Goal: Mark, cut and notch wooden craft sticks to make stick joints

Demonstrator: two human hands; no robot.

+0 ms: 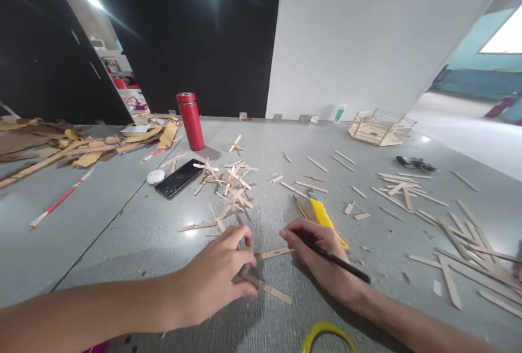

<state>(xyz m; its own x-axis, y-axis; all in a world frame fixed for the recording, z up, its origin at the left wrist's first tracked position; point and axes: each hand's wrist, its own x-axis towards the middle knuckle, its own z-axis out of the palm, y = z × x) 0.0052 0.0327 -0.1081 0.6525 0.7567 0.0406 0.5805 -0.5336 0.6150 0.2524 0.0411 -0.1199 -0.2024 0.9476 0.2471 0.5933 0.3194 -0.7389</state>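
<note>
My left hand (218,274) rests low on the grey table (122,233), fingers pinched on flat wooden craft sticks (267,288) laid crossed in front of me. My right hand (322,260) is closed on a thin black pen (338,259), its tip pointing toward the upper stick (274,254). A yellow utility knife (324,217) lies just beyond my right hand, partly hidden by it.
Loose sticks (228,181) are scattered across the table. A black phone (179,178) and red flask (191,121) stand at left centre, cardboard scraps (81,146) far left, a stick-built frame (381,127) at back right, a yellow ring (328,336) at the near edge.
</note>
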